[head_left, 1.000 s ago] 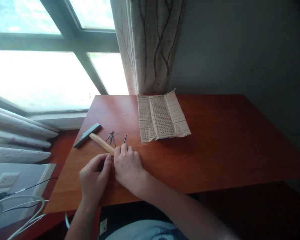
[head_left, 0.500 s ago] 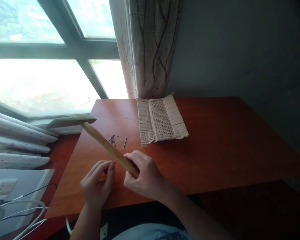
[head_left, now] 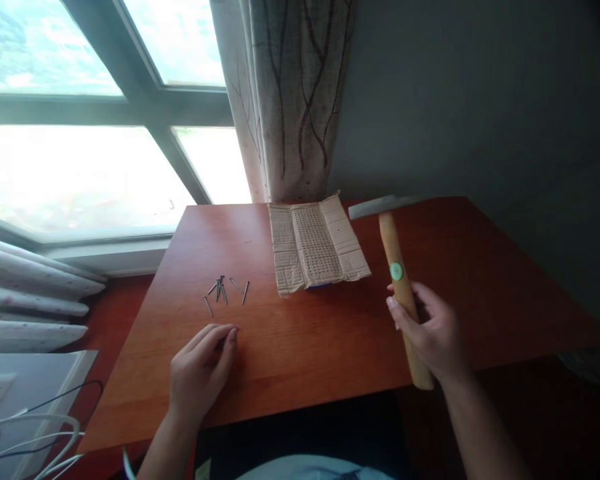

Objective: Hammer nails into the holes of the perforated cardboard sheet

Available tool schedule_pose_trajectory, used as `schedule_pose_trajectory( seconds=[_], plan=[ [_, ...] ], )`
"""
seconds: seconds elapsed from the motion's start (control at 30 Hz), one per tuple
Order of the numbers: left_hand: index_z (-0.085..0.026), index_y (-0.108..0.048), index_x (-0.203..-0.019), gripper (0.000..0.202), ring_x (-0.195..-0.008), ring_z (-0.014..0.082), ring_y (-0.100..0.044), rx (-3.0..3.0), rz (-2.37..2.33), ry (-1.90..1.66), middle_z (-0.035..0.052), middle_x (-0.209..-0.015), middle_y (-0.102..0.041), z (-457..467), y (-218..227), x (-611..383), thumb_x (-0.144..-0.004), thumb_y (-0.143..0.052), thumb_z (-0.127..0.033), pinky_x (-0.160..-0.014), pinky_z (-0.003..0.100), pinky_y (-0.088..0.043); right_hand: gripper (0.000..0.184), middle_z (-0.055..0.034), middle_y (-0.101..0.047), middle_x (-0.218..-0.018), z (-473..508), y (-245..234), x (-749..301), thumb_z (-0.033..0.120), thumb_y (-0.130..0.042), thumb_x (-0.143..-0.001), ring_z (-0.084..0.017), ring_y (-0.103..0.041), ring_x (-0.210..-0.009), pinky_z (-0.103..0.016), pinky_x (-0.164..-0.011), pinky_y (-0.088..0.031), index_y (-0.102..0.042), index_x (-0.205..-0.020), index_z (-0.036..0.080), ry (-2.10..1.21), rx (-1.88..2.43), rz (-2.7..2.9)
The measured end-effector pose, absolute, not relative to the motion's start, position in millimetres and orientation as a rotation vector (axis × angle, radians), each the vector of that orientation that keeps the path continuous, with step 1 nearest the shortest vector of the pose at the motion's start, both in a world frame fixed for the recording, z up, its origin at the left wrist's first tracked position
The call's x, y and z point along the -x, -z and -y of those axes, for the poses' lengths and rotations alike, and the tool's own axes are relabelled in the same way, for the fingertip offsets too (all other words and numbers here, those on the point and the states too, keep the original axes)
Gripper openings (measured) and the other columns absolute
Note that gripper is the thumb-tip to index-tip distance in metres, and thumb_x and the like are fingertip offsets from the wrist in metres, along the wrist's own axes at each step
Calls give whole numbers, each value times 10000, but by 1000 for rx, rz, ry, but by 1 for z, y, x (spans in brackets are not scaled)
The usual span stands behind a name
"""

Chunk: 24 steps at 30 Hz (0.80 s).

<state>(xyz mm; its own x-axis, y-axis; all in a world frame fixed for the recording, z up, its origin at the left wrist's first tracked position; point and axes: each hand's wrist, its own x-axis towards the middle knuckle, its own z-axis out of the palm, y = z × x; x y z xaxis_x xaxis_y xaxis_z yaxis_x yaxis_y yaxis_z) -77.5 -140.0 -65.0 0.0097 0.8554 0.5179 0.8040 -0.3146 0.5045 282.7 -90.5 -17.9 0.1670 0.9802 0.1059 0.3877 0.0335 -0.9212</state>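
My right hand [head_left: 433, 333] grips the wooden handle of a hammer [head_left: 399, 280] and holds it upright above the right part of the red-brown table [head_left: 480, 280]; its grey metal head points left at the top. My left hand [head_left: 200, 370] rests on the table near the front edge, fingers together and curled slightly, with nothing visible in them. Several loose nails [head_left: 223, 290] lie on the table just beyond my left fingertips. A flattened piece of cardboard [head_left: 316, 243] with a grid of small holes lies at the back middle.
A patterned curtain [head_left: 290, 93] hangs behind the cardboard beside a large window [head_left: 80, 133]. White cables [head_left: 35, 433] and a wall socket sit off the table's left side. A grey wall stands behind the table.
My right hand lifted the hammer off the table by the nails and swung it across to the right side, now upright. My left hand stayed near the front edge.
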Motion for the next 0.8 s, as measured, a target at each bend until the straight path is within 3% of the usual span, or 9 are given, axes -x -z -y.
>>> schedule_pose_trajectory(
  seconds=[0.07,0.13,0.37,0.8],
  plan=[
    [-180,-690,-880,87,-670,105,-682,-2180,-1792,-1210,10,-797,-725,140,65,78,-947,-635,-193,-647,179,-519,480,-23,-697,-845,85,27,-294,461,-785,-817,-129,-577,-547,-257,-483,-494,-640,-1196,206,-802,1570,1302],
    [-181,-688,-881,80,-683,107,-688,-2176,-1787,-1206,9,-801,-727,139,65,78,-944,-639,-189,-657,179,-521,520,-15,-696,-798,78,38,-303,504,-769,-815,-127,-551,-497,-265,-456,-463,-610,-1204,199,-837,1602,1239],
    [-180,-694,-880,92,-703,113,-704,-2153,-1804,-1178,11,-808,-733,139,66,78,-948,-633,-196,-661,178,-526,448,-27,-705,-702,54,72,-339,499,-721,-804,-213,-667,-634,-330,-645,-499,-621,-1113,191,-730,1829,1319],
    [-184,-692,-874,95,-708,117,-702,-2155,-1813,-1150,9,-810,-731,139,67,77,-948,-635,-202,-681,192,-529,376,-75,-765,-806,32,93,-333,455,-720,-777,-229,-696,-658,-327,-622,-520,-658,-1034,186,-873,1758,1410]
  ],
)
